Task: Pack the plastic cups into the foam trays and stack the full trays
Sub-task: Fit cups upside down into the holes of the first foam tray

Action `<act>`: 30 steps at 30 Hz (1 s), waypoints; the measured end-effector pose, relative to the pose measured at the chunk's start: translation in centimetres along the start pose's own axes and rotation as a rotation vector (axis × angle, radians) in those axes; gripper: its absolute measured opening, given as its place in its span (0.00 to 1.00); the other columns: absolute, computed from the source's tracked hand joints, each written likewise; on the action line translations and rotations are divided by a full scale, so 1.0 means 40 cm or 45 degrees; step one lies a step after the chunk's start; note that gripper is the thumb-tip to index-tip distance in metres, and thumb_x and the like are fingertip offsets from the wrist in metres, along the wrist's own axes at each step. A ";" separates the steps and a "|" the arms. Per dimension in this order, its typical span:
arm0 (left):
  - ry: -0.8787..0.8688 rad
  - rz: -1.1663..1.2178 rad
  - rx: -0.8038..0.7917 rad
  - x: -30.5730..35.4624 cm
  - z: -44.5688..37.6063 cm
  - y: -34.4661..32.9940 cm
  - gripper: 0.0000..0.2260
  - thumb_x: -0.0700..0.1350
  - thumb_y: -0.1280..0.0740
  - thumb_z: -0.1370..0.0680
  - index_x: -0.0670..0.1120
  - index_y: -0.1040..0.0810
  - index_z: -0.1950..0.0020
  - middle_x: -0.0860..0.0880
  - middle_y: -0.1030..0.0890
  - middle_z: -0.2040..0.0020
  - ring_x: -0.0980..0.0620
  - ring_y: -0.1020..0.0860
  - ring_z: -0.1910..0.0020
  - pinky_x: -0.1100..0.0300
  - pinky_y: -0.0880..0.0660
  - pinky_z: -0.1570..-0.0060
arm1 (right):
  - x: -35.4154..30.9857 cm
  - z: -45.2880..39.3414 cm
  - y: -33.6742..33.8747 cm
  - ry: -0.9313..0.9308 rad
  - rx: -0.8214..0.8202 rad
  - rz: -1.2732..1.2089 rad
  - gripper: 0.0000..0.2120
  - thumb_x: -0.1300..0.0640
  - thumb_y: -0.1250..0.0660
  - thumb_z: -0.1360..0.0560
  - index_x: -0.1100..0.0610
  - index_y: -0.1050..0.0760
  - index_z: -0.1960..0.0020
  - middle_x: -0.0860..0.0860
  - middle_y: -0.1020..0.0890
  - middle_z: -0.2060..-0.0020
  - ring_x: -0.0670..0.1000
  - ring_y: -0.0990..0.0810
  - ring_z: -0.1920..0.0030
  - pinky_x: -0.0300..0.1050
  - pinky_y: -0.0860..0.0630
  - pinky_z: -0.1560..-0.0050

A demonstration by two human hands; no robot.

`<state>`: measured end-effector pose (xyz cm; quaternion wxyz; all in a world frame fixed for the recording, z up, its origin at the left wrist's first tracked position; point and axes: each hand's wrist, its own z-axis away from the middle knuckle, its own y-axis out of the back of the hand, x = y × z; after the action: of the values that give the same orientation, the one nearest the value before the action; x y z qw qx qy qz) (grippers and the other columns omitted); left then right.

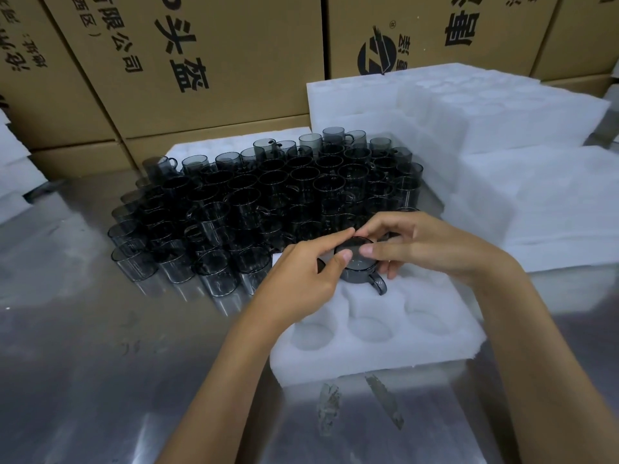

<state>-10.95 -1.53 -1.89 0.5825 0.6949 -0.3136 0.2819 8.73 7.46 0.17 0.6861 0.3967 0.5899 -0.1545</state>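
A white foam tray (375, 360) with round pockets lies on the metal table in front of me. One smoky dark plastic cup (360, 272) with a handle sits in a far pocket of that tray. My left hand (301, 279) pinches its rim from the left with thumb and forefinger. My right hand (425, 246) holds the cup from the right and behind, fingers curled round it. Several more dark cups (261, 209) stand packed together on the table behind the tray.
Piles of white foam trays (522, 182) rise at the right and far right. More foam (13, 175) shows at the left edge. Brown cardboard boxes (207, 61) wall off the back. The reflective metal table (83, 346) spreads to the left and front.
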 end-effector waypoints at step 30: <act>-0.150 -0.434 0.034 0.009 -0.001 -0.021 0.13 0.51 0.34 0.19 0.55 0.23 0.34 0.60 0.22 0.36 0.59 0.29 0.37 0.64 0.42 0.38 | 0.013 -0.024 -0.013 -0.149 0.087 0.765 0.09 0.47 0.33 0.21 0.31 0.27 0.49 0.42 0.30 0.41 0.45 0.42 0.39 0.45 0.50 0.38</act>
<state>-10.06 -1.43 -2.14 0.5932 0.7610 -0.2209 0.1422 7.84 7.97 -0.51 0.7199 0.5668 0.4003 0.0129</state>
